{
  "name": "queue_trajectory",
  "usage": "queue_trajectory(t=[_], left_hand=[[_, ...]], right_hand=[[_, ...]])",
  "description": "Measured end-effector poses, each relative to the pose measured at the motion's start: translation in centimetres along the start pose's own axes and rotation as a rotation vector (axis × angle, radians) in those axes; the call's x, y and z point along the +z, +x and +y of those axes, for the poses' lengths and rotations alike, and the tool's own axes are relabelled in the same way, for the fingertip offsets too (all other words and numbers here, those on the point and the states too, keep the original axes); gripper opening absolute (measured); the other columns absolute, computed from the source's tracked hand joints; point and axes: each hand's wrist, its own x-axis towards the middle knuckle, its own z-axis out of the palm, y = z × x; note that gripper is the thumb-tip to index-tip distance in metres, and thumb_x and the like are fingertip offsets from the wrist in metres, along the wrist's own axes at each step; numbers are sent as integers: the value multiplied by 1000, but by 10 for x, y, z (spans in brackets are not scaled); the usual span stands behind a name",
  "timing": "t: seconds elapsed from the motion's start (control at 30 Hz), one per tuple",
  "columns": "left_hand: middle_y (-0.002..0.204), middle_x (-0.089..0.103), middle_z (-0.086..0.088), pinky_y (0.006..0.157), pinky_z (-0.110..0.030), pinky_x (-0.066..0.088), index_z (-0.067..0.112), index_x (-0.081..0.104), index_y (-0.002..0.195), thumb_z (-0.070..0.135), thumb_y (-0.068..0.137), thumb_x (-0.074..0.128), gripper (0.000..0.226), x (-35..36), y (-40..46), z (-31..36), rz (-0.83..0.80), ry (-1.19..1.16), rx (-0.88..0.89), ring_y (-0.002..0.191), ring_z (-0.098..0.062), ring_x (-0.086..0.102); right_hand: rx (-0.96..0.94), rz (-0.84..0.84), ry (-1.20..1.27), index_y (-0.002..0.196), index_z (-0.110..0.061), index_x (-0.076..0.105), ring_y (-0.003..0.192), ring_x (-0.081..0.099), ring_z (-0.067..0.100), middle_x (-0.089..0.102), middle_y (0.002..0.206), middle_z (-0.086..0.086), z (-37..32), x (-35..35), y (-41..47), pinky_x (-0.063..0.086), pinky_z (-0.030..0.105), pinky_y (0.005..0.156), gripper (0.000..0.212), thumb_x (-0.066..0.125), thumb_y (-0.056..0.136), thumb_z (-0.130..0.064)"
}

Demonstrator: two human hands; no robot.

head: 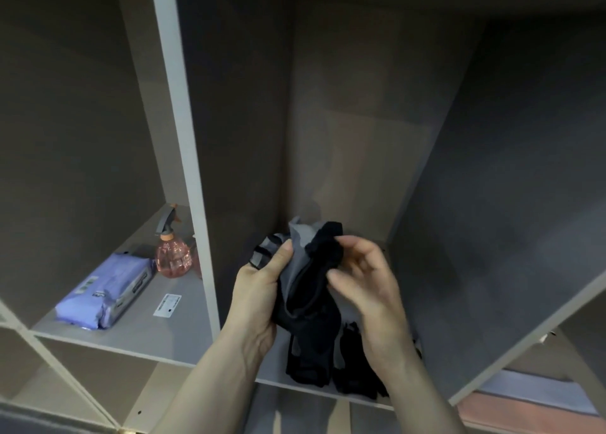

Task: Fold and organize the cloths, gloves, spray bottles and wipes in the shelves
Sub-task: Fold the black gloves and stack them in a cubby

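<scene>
Grey shelf unit (183, 112): wipes (105, 291) and spray bottle (172, 253) look placed. Your left hand (262, 289) grips the black-grey gloves (314, 269), right hand (364, 276) pinches them; more gloves (354, 368) still lie loose below.

I log a black-and-grey glove (308, 279) held bunched, upright, in the middle shelf bay, over more black gloves (355, 365) lying at the bay's front edge. In the left bay: purple wipes pack (105, 291) lying flat, pink spray bottle (172, 250) upright just behind it.
</scene>
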Motion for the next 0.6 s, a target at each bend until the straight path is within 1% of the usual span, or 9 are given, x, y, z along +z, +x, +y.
queue_trajectory(t=[0.07,0.17,0.23,0.27,0.33,0.37,0.4,0.5,0.6], left_hand=[[92,73,-19,71,-33,57,-6,69,102,14,86,67,26,1,-2,-3,0,48,31,74,-26,70],[90,74,-16,69,-32,57,-3,70,100,13,86,67,22,2,-6,-6,18,102,117,77,-25,72],[85,76,-11,62,-25,56,1,71,97,15,87,66,18,2,-6,-6,20,98,139,74,-20,72],[85,76,-9,59,-23,55,2,71,96,15,87,66,16,2,-6,-6,12,103,135,74,-19,72],[87,76,-10,59,-21,55,3,71,96,16,87,66,17,1,-6,-6,-16,125,111,77,-20,73],[89,76,-11,61,-22,56,2,72,97,16,86,67,18,0,-5,-6,-31,134,98,80,-21,73],[89,76,-12,63,-23,56,2,72,97,16,86,68,19,-1,-4,-7,-32,135,87,81,-23,73],[90,75,-14,73,-30,56,1,71,97,19,84,70,22,-6,-1,-7,38,74,68,83,-26,73],[91,75,-14,83,-37,55,1,70,99,20,84,70,24,-10,4,-8,98,5,75,87,-29,72]], right_hand=[[12,-61,-146,115,-20,58,101,65,9,68,110,-3,3,4,-4,51,19,80,41,66,75,-12],[35,-84,-309,114,-37,55,108,61,7,62,118,-6,10,7,-2,52,26,88,46,64,74,-16],[11,-49,-459,113,-41,53,111,57,3,58,121,-8,17,6,3,49,28,96,50,63,74,-11],[-11,-23,-531,112,-40,53,110,56,-1,57,119,-10,20,7,4,47,25,96,49,65,76,-8],[-84,72,-700,104,-34,56,99,54,-7,55,108,-14,23,7,7,43,10,82,39,71,78,-10],[-126,129,-790,97,-31,58,92,54,-4,55,101,-14,24,5,9,42,9,72,32,72,77,-10],[-161,185,-854,89,-29,59,85,55,0,57,93,-13,25,3,10,41,12,65,27,70,76,-9],[-230,315,-913,75,-24,61,67,58,12,61,72,-8,24,-4,12,48,35,58,6,62,73,-18],[-166,327,-912,79,-30,66,61,57,10,61,65,-10,22,-13,10,48,31,57,13,67,73,-18]])
